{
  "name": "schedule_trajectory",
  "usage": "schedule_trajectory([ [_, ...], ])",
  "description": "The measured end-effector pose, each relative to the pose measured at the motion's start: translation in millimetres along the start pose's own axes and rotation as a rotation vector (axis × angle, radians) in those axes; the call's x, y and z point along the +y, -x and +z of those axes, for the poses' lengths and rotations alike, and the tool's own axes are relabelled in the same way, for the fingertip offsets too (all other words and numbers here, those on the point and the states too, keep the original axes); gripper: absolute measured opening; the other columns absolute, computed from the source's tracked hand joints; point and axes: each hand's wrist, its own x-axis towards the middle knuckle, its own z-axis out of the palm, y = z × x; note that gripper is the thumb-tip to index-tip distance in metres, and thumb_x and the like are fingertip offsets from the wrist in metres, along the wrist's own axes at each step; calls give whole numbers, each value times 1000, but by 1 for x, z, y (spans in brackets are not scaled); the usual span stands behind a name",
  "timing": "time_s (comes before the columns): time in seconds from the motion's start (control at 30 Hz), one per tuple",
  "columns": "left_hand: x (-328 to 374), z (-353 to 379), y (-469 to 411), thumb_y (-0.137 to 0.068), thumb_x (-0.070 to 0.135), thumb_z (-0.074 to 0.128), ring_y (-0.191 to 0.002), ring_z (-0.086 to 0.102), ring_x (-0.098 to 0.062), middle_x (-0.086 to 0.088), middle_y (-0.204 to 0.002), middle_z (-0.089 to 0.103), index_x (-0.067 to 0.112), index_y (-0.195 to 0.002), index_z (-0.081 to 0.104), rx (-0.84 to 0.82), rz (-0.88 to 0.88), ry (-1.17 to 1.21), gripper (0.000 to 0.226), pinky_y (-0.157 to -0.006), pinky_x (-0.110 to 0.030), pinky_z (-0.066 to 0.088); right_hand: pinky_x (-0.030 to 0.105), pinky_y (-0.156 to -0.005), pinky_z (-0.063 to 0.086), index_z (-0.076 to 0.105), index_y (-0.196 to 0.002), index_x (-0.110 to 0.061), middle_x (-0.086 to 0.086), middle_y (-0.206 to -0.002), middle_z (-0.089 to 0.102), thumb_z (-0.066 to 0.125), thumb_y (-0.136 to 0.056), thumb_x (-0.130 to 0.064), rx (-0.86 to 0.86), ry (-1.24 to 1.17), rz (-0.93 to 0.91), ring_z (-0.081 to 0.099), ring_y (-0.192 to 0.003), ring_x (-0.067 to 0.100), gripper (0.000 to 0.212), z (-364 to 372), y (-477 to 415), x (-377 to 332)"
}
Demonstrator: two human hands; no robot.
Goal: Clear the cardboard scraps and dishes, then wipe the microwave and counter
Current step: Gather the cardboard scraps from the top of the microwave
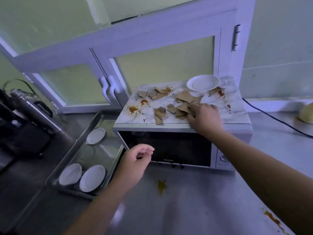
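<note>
Brown cardboard scraps (160, 113) lie scattered over the marble-patterned top of the white microwave (230, 116), among orange sauce stains (133, 109). My right hand (204, 117) rests on that top near the front edge, fingers closed on a bunch of scraps. A white saucer (202, 82) sits at the back right of the top. My left hand (137, 160) hovers in front of the dark microwave door, fingers loosely curled and apart, holding nothing. An orange stain (160, 185) marks the steel counter (186, 209) below.
A steel sink (88, 133) to the left of the microwave holds three white dishes (92, 178). Dark appliances (25, 129) stand at far left. A black cable (274, 117) runs over the counter at right, near a yellow cloth (306, 113). Another stain (272, 219) is bottom right.
</note>
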Motion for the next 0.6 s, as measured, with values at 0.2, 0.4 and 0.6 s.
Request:
schedule_trajectory([
  [0.2, 26, 3, -51, -90, 11, 59, -92, 61, 8, 18, -96, 70, 37, -93, 69, 32, 79, -174, 27, -80, -14, 44, 39, -84, 43, 71, -105, -14, 8, -106, 73, 49, -96, -19, 94, -118, -15, 63, -93, 35, 25, 0, 3, -1],
  [0.4, 48, 5, -102, -93, 13, 57, -117, 47, -4, 12, -138, 52, 31, -125, 60, -42, 236, -419, 36, -93, -20, 34, 35, -80, 49, 72, -112, -16, 5, -120, 68, 54, -95, -17, 209, -388, 108, 63, -105, 30, 24, -6, 5, -2],
  [0.6, 67, 7, -158, -91, 13, 59, -135, 41, -24, 0, -158, 33, 29, -146, 44, -232, 194, -629, 59, -99, -35, 47, 6, -82, 29, 68, -83, -20, -3, -138, 58, 65, -92, -20, 411, -551, 426, 51, -118, 6, 9, -11, 3, 1],
])
